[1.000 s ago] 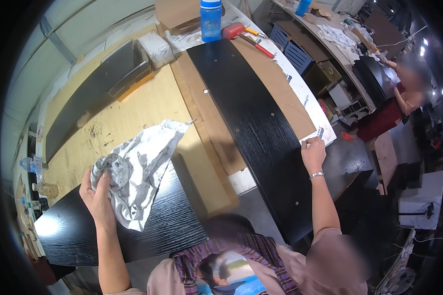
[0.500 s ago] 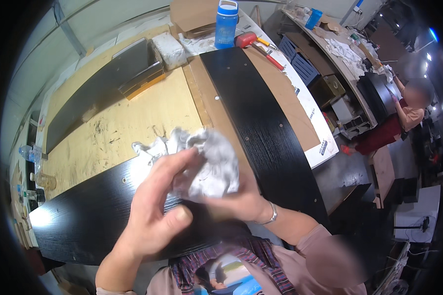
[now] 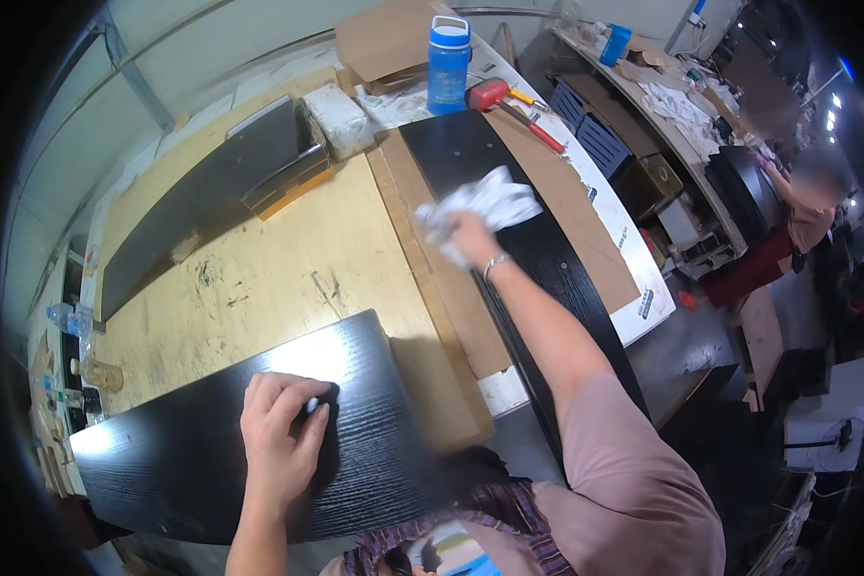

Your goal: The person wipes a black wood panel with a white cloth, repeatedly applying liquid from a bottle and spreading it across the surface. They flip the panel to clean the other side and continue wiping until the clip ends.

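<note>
The right hand (image 3: 472,238) is closed on a crumpled white cloth (image 3: 504,204), pressing it across the upper part of a long black board (image 3: 576,302); a silver bracelet (image 3: 494,263) circles that wrist. The left hand (image 3: 283,422), fingers curled in and thumb close to them, is over a second black board (image 3: 384,427) with a glossy grain. A small pale spot shows between thumb and fingers, but I cannot tell whether it is something held.

Beneath the right hand's board lies brown cardboard (image 3: 586,235), on a table (image 3: 645,302) whose white edge shows to the right of that hand. Beyond the cloth stand a blue bottle (image 3: 447,84) and, just beside it, a red mallet (image 3: 488,93) and a yellow-handled tool (image 3: 525,98). Ahead of the left hand is a scuffed pale wooden panel (image 3: 259,278), with a dark curved panel (image 3: 192,197) and a white block (image 3: 342,123) farther off. Well to the left of that hand sits a small jar (image 3: 106,374). Far to the right of both hands, a co-worker (image 3: 808,221) stands at another bench (image 3: 664,123).
</note>
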Demonstrator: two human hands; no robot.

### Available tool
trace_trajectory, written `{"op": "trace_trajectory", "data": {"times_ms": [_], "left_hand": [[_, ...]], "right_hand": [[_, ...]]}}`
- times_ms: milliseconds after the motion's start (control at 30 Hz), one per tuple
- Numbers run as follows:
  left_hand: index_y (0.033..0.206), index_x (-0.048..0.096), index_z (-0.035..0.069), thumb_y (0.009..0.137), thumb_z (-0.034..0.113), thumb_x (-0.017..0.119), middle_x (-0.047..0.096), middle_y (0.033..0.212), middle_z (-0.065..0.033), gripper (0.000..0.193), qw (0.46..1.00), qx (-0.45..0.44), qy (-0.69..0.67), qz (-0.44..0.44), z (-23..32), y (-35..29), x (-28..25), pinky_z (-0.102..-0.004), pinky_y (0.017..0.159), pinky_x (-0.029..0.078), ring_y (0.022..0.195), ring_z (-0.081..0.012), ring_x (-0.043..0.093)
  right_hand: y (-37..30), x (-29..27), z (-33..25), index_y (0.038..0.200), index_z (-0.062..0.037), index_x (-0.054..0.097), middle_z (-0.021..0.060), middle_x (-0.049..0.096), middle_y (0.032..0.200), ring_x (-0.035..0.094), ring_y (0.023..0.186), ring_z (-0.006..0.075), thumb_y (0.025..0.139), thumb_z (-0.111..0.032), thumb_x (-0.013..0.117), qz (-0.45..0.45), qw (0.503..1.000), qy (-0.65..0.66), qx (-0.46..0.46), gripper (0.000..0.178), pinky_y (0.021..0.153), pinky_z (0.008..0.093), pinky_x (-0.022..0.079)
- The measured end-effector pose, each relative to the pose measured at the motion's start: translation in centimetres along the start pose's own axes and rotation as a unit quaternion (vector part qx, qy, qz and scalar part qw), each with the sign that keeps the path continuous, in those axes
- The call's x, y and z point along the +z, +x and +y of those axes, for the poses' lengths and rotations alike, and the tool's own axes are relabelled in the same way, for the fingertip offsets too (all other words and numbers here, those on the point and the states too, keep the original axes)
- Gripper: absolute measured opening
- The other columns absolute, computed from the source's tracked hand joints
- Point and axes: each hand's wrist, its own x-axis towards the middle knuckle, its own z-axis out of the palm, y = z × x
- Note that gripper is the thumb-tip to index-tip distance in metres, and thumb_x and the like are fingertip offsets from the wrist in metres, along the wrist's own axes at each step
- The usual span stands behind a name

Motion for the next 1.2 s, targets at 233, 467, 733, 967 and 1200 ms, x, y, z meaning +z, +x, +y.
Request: {"op": "trace_trajectory", "data": {"times_ms": [233, 467, 733, 967, 1200], "left_hand": [[0.095, 0.069, 0.002, 0.076, -0.002, 0.071, 0.063, 0.09, -0.0092, 0.019, 1.0, -0.013, -0.012, -0.001, -0.4, -0.4, -0.2, -0.035, 0.075, 0.045, 0.086, -0.0263, 0.056], [0.094, 0.07, 0.004, 0.074, -0.006, 0.071, 0.063, 0.09, -0.0082, 0.023, 0.999, -0.013, -0.033, 0.002, -0.4, -0.3, 0.0, -0.036, 0.077, 0.045, 0.087, -0.0268, 0.057], [0.092, 0.07, 0.003, 0.077, -0.002, 0.069, 0.062, 0.089, -0.0091, 0.016, 0.999, -0.027, -0.037, -0.01, -0.6, -1.0, 0.2, -0.0356, 0.08, 0.043, 0.088, -0.0266, 0.056], [0.092, 0.069, 0.001, 0.079, 0.0, 0.068, 0.06, 0.088, -0.0088, 0.013, 0.998, -0.012, -0.052, -0.023, -0.4, -1.1, 0.4, -0.0342, 0.081, 0.043, 0.088, -0.0252, 0.056], [0.129, 0.059, -0.001, 0.087, 0.016, 0.071, 0.064, 0.11, -0.0137, 0.047, 0.974, -0.044, -0.218, -0.046, -0.4, -1.6, -0.3, -0.0359, 0.094, 0.046, 0.104, -0.0245, 0.06]], "right_hand": [[-7.1, -10.4, -10.7, 0.106, 0.0045, 0.071, 0.0109, 0.073, 0.104, 0.07, 0.094, 0.0204, 0.073, 0.011, 0.058, 0.069, 0.845, 0.524, 0.076, 0.036, 0.086, 0.0355, 0.056], [-8.2, -15.0, 4.7, 0.114, 0.0014, 0.069, 0.0173, 0.075, 0.098, 0.072, 0.089, 0.0276, 0.084, -0.007, 0.063, 0.143, 0.985, 0.047, 0.082, 0.031, 0.08, 0.0394, 0.055], [-38.0, -18.5, -6.0, 0.084, 0.0077, 0.068, 0.0113, 0.07, 0.075, 0.062, 0.066, 0.0201, 0.073, -0.009, 0.062, -0.559, 0.753, 0.081, 0.337, 0.021, 0.063, 0.0385, 0.048], [-36.3, -23.6, -13.4, 0.098, 0.0065, 0.07, 0.016, 0.072, 0.081, 0.068, 0.069, 0.0207, 0.075, -0.004, 0.064, -0.359, 0.907, 0.047, 0.216, 0.026, 0.067, 0.0334, 0.052], [-28.8, -21.4, -25.7, 0.096, 0.0053, 0.063, 0.02, 0.062, 0.079, 0.063, 0.065, 0.0303, 0.074, 0.002, 0.064, -0.203, 0.948, 0.228, -0.089, 0.023, 0.061, 0.0379, 0.047]]}}
